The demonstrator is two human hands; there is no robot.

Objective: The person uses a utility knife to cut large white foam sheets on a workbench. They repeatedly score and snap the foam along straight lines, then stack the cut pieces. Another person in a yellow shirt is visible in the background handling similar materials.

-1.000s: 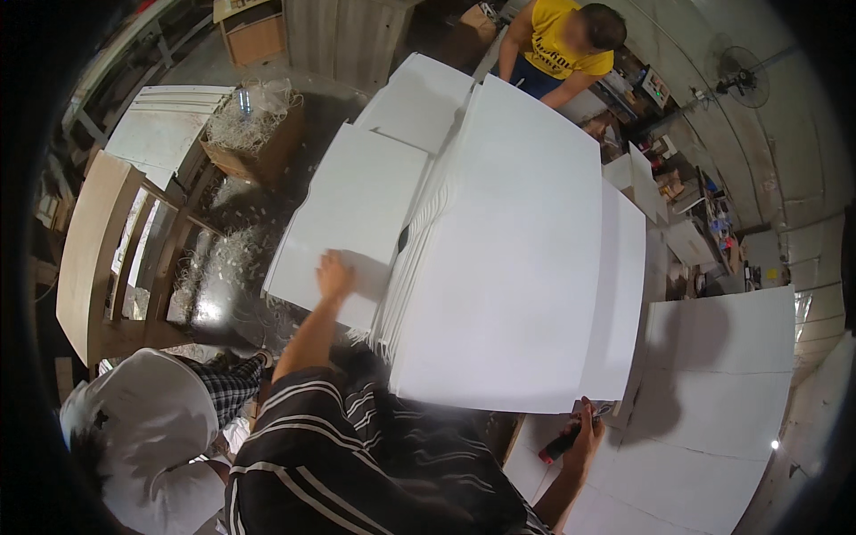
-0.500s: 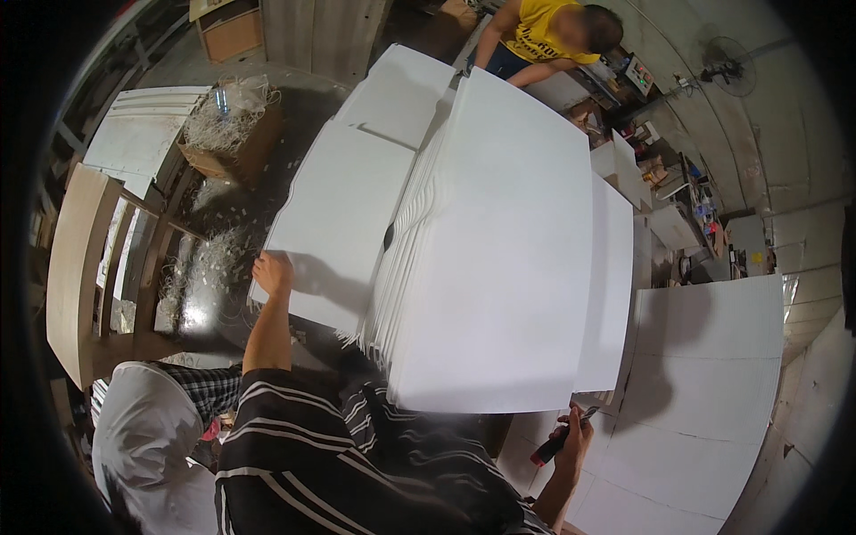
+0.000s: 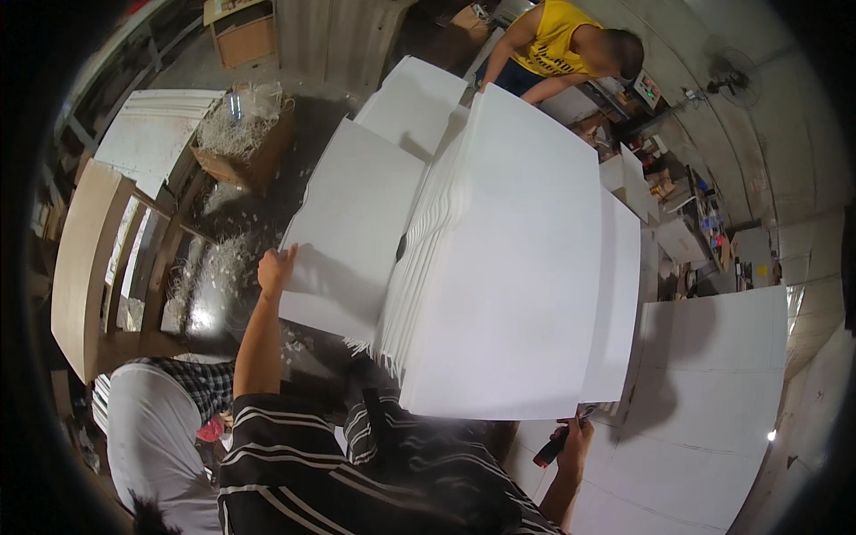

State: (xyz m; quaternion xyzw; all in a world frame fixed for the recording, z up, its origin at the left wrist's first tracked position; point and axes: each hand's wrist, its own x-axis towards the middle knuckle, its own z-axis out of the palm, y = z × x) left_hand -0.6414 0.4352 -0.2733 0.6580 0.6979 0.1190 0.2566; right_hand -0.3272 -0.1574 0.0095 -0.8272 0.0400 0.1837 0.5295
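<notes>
A large white sheet [image 3: 526, 241] lies on top of a thick stack of thin white sheets with ragged, wavy layered edges [image 3: 428, 236]. To its left, a lower white panel or sheet [image 3: 357, 201] extends out. My left hand [image 3: 277, 269] is closed on that panel's left edge, thumb and fingers at the rim. At the stack's near right corner, my right hand [image 3: 575, 442] grips a tool with a black-and-red handle [image 3: 551, 448]. The tool's metal tip is close to the sheets' edge; its exact kind cannot be made out.
Across the stack a co-worker in a yellow top [image 3: 557, 40] leans over its far end. At right stands a white-topped surface [image 3: 704, 366]. A box of shredded strips [image 3: 245, 134] and a wooden frame [image 3: 89, 259] are at left. Another person in white [image 3: 160, 428] is at lower left.
The view has shifted slightly. My left hand has moved outward to the panel's very edge, and my right hand with the tool has come closer to the stack's corner.
</notes>
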